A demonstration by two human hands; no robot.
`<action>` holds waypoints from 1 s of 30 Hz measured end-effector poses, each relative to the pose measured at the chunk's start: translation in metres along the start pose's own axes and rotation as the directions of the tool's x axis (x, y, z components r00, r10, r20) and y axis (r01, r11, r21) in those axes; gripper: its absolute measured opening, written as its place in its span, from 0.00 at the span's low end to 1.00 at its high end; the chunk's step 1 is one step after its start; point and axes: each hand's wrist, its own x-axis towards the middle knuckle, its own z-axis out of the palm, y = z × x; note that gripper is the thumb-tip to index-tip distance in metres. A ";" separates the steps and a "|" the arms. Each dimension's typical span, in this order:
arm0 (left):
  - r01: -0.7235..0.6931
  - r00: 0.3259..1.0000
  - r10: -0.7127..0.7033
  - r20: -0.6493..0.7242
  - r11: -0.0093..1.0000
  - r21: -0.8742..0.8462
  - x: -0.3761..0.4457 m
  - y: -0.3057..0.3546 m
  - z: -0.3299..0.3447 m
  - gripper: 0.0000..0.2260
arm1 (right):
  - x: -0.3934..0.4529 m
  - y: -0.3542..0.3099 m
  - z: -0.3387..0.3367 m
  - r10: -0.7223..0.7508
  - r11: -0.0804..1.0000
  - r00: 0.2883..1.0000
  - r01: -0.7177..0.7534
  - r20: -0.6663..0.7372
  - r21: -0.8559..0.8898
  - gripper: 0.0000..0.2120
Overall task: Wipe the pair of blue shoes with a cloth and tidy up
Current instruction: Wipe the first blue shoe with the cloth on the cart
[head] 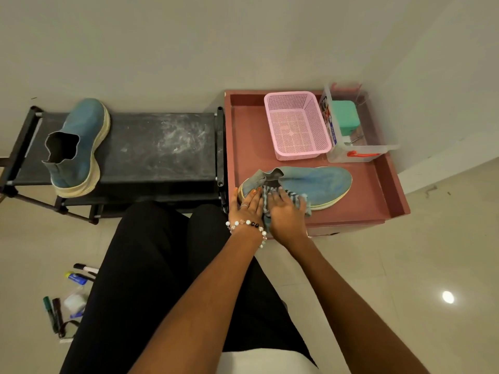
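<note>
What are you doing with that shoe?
A person is cleaning a pair of blue shoes. One blue shoe lies on its side on a reddish tray-topped stand. The left hand steadies its heel end while the right hand presses a striped cloth against its side. The other blue shoe sits on a dusty black rack. A pink basket and a clear box stand behind on the stand.

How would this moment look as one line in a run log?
step: wiping | left hand: steadies shoe heel | right hand: presses cloth on it | second shoe: on rack
</note>
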 end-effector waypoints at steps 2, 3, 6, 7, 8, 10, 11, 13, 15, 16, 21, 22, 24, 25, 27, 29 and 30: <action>0.009 1.000 -0.009 0.007 1.000 -0.015 0.000 0.000 0.001 0.31 | -0.007 0.007 -0.007 0.000 0.999 0.998 0.003 0.068 -0.045 0.29; 0.007 1.000 -0.007 0.005 1.000 -0.023 -0.001 0.000 0.001 0.30 | -0.010 0.011 -0.011 -0.007 0.997 0.997 0.013 0.078 -0.074 0.29; -0.012 1.000 0.012 -0.001 0.999 -0.038 -0.003 0.000 -0.003 0.28 | -0.012 0.018 -0.020 -0.033 0.977 0.996 0.050 0.087 -0.208 0.27; -0.017 1.000 0.017 0.003 0.999 -0.039 -0.004 -0.001 -0.003 0.28 | -0.007 0.016 -0.022 -0.038 0.966 0.996 0.057 0.081 -0.251 0.26; -0.018 1.000 0.018 0.008 0.999 -0.040 -0.003 -0.001 -0.003 0.28 | 0.000 0.012 -0.021 -0.032 0.959 0.997 0.051 0.072 -0.279 0.24; -0.014 1.000 0.014 0.014 0.999 -0.039 -0.002 -0.002 -0.004 0.29 | 0.011 0.003 -0.020 -0.011 0.955 0.998 0.031 0.068 -0.296 0.23; -0.017 1.000 0.018 0.020 0.999 -0.039 -0.002 -0.003 -0.004 0.30 | 0.014 0.002 -0.019 -0.004 0.957 0.997 0.026 0.075 -0.290 0.23; -0.025 0.999 0.026 0.034 0.999 -0.046 -0.004 -0.003 -0.006 0.29 | 0.012 0.005 -0.019 -0.013 0.969 0.995 0.036 0.097 -0.245 0.24; -0.021 0.999 0.023 0.035 0.998 -0.065 -0.005 -0.002 -0.007 0.29 | 0.001 0.013 -0.023 -0.028 0.971 0.992 0.056 0.121 -0.232 0.24; -0.017 0.999 0.019 0.032 0.998 -0.065 -0.005 -0.001 -0.007 0.29 | -0.005 0.017 -0.026 -0.032 0.968 0.992 0.061 0.123 -0.242 0.24; -0.006 0.999 0.007 0.035 0.999 -0.041 -0.005 0.000 -0.009 0.31 | 0.000 0.016 -0.033 -0.055 0.946 0.993 0.085 0.104 -0.312 0.22; -0.008 0.999 0.009 0.035 0.999 -0.035 -0.006 -0.001 -0.009 0.30 | 0.005 0.013 -0.030 -0.049 0.950 0.993 0.080 0.109 -0.301 0.22; -0.009 0.999 0.010 0.031 1.000 -0.029 -0.005 -0.001 -0.010 0.28 | 0.011 0.008 -0.026 -0.025 0.968 0.992 0.054 0.120 -0.243 0.23; -0.011 0.999 0.012 0.032 0.999 -0.030 -0.006 -0.002 -0.010 0.28 | 0.012 0.009 -0.025 -0.021 0.975 0.991 0.049 0.130 -0.218 0.24; -0.015 0.999 0.016 0.034 0.999 -0.037 -0.007 0.000 -0.009 0.28 | 0.006 0.017 -0.028 -0.010 0.978 0.987 0.043 0.158 -0.205 0.26; -0.006 1.000 0.007 0.025 1.000 -0.031 -0.007 0.000 -0.008 0.29 | -0.002 0.024 -0.032 0.017 0.969 0.989 0.019 0.144 -0.245 0.25; -0.005 1.000 0.006 0.019 0.999 -0.032 -0.006 0.000 -0.007 0.29 | -0.005 0.025 -0.034 0.025 0.964 0.991 0.011 0.132 -0.264 0.24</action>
